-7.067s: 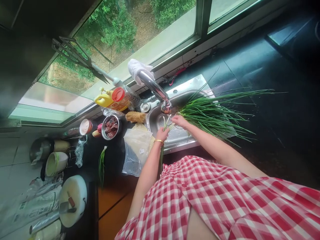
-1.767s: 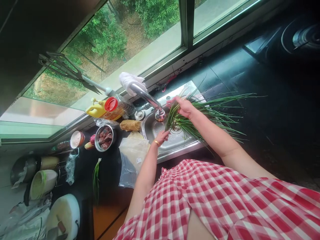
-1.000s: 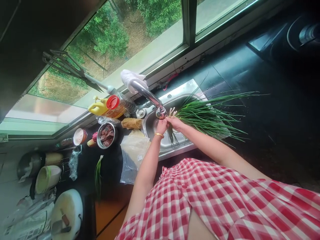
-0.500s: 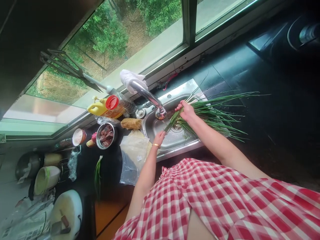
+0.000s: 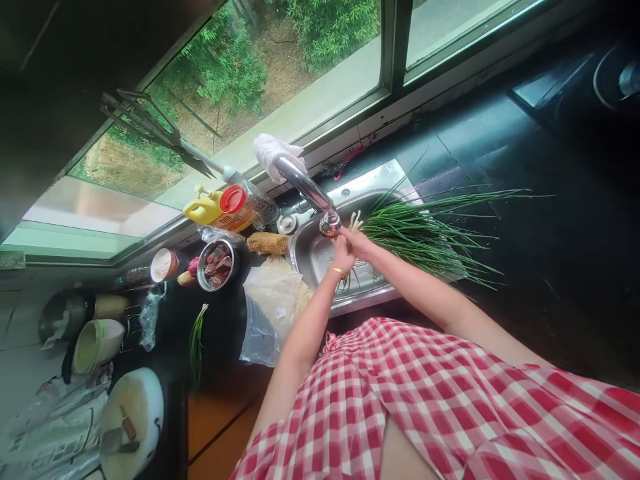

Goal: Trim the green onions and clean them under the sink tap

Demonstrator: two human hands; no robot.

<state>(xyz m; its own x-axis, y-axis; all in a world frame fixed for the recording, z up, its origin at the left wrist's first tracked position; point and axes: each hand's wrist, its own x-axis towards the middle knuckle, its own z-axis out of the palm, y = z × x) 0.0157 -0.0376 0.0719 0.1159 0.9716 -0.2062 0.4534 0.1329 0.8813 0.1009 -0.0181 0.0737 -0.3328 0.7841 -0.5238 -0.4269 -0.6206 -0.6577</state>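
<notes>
My left hand (image 5: 343, 257), with a gold bangle at its wrist, is closed on a few spring onions just below the tap head. Touching it, my right hand (image 5: 357, 242) is closed around the same stalks. White root ends (image 5: 356, 220) stick up above my right hand, and some green shows beneath the hands over the sink (image 5: 316, 257). The fingers partly hide the held stalks. A large bunch of spring onions (image 5: 430, 230) lies across the sink's right side, its green tips reaching over the dark counter. The chrome tap (image 5: 305, 183) arches over the basin, a white cloth wrapped on its bend.
Left of the sink lie a loofah-like scrubber (image 5: 267, 243) and a clear plastic bag (image 5: 270, 310). Beyond them stand a metal pot of dark brown pieces (image 5: 216, 265) and a yellow jug (image 5: 203, 210). A cleaver rests on a round chopping board (image 5: 145, 407) at lower left.
My right hand has come left, away from the large bunch, to meet my left hand under the tap. My left hand has shifted right and slightly up. The large bunch stays lying on the sink.
</notes>
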